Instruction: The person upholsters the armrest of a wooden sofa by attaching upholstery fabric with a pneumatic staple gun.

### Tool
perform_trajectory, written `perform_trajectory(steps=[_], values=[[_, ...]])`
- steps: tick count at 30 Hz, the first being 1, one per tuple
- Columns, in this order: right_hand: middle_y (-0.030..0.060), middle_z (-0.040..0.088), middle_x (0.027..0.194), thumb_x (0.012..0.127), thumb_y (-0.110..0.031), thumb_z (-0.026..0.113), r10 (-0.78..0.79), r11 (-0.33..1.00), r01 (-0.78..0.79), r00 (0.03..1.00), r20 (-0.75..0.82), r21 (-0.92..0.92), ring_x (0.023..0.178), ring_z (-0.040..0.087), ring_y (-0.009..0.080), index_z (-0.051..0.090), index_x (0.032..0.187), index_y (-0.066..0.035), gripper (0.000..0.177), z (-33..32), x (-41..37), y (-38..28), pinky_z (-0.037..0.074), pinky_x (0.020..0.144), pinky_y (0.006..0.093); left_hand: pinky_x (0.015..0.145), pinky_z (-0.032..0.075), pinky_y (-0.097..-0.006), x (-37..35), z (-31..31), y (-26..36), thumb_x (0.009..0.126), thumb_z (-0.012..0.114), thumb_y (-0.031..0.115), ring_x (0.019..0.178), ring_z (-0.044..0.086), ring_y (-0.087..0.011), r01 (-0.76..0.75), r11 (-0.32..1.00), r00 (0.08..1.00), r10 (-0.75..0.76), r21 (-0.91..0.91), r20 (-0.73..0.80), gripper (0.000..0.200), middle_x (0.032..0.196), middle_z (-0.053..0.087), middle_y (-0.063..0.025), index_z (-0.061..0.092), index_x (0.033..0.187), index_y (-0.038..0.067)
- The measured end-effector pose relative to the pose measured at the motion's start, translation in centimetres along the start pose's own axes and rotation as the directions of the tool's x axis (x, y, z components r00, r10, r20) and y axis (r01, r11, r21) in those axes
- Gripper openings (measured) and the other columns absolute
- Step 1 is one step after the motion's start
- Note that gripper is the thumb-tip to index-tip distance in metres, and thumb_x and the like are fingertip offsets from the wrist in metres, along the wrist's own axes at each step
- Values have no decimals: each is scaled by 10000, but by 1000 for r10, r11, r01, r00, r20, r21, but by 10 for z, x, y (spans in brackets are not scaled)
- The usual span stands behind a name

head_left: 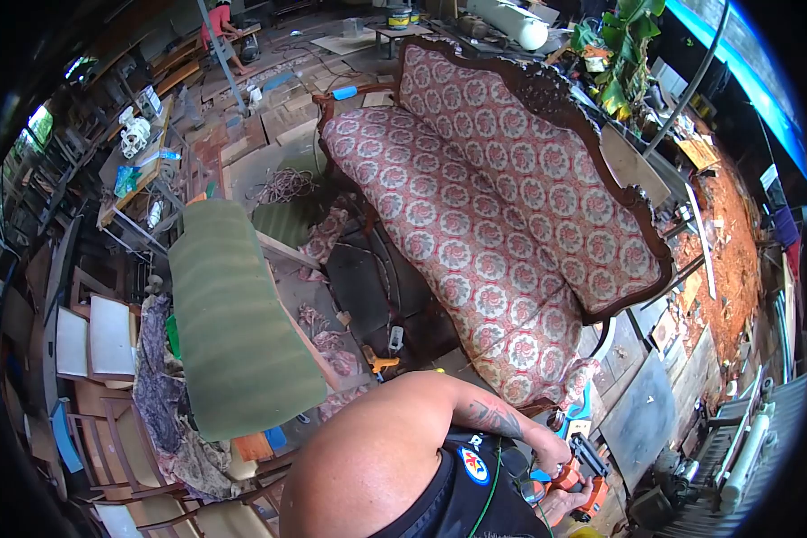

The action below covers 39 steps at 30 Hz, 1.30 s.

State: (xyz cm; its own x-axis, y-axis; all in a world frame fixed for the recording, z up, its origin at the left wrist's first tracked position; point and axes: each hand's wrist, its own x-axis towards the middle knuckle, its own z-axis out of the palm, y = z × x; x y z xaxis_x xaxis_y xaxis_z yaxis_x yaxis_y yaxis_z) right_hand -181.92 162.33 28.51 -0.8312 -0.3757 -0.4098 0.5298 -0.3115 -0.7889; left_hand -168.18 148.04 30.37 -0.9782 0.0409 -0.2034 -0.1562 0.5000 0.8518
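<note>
Both my hands are low at the right, close to my body, around an orange and black power tool (585, 477). My left hand (552, 455), at the end of a tattooed forearm, grips the tool from above. My right hand (558, 507) holds it from below; part of that hand is hidden by my black top. Just past the hands stands a sofa (475, 197) with red floral fabric and a dark carved wooden frame. Its near end is beside the tool.
A long green cushion (233, 314) lies left of the sofa on wooden chair frames (108, 430). Fabric scraps (327, 345) and small tools litter the floor between them. Boards, a metal sheet (641, 417) and clutter crowd the right. A person in red (220, 22) sits far back.
</note>
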Motion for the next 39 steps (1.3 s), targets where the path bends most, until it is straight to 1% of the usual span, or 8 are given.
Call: perform_trajectory(steps=[10, 11, 14, 17, 20, 23, 31, 39], values=[[39, 592, 733, 896, -234, 614, 70, 996, -65, 995, -75, 66, 671, 599, 188, 566, 845, -81, 168, -51, -3, -8, 538, 651, 382, 743, 529, -472, 34, 33, -47, 733, 779, 414, 911, 691, -349, -251, 923, 915, 325, -292, 241, 573, 964, 723, -178, 675, 1089, -23], [40, 593, 735, 897, -236, 615, 98, 991, -86, 990, -106, 106, 673, 600, 190, 567, 847, -81, 170, -59, -3, -7, 539, 652, 385, 790, 526, -442, 35, 38, -65, 672, 850, 447, 973, 677, -301, -39, 967, 939, 121, -251, 321, 650, 1032, 719, -139, 678, 1140, 30], [44, 597, 740, 898, -243, 618, 218, 949, -149, 947, -237, 278, 680, 605, 195, 571, 853, -80, 175, -79, 0, 6, 543, 657, 394, 1000, 458, -417, 8, 47, -101, 703, 817, 550, 1218, 555, -359, -84, 978, 974, 122, -193, 190, 945, 1342, 558, -233, 487, 1386, -13], [106, 638, 883, 919, -267, 648, 270, 901, -104, 895, -354, 422, 811, 646, 278, 609, 978, -79, 200, -121, 12, 33, 560, 700, 481, 1101, 371, -423, -24, 64, -128, 804, 741, 499, 1309, 490, -358, 137, 982, 988, -145, -133, -52, 810, 1396, 518, -252, 509, 1379, -22], [69, 603, 726, 890, -237, 707, 191, 907, 51, 834, -517, 418, 687, 626, 242, 609, 963, -91, 190, -211, 31, 101, 542, 659, 434, 1106, 368, -415, -63, 112, -190, 860, 707, 432, 1308, 490, -357, 454, 864, 866, -485, -217, -123, 700, 1381, 529, -248, 525, 1361, -21], [25, 521, 582, 878, -219, 725, 207, 918, 67, 761, -615, 392, 560, 572, 200, 586, 904, -104, 182, -214, 34, 123, 533, 650, 387, 1068, 392, -465, -97, 140, -203, 882, 680, 360, 1265, 484, -423, 631, 776, 772, -627, 6, -108, 669, 1312, 537, -276, 455, 1391, -11], [20, 503, 615, 853, -163, 754, 391, 815, 77, 657, -645, 574, 552, 545, 178, 514, 874, -112, 246, -322, 120, 262, 529, 618, 378, 1067, 387, -483, -98, 198, -258, 858, 705, 240, 1261, 453, -454, 528, 800, 841, -540, 285, -40, 666, 1376, 460, -285, 423, 1405, -13], [68, 548, 620, 862, -269, 752, 313, 783, 140, 754, -578, 606, 633, 590, 262, 533, 762, -95, 297, -442, 247, 385, 523, 676, 418, 1083, 348, -508, -64, 198, -289, 899, 663, 236, 1313, 405, -479, 546, 754, 812, -583, 365, -9, 698, 1430, 391, -322, 341, 1465, -14]])
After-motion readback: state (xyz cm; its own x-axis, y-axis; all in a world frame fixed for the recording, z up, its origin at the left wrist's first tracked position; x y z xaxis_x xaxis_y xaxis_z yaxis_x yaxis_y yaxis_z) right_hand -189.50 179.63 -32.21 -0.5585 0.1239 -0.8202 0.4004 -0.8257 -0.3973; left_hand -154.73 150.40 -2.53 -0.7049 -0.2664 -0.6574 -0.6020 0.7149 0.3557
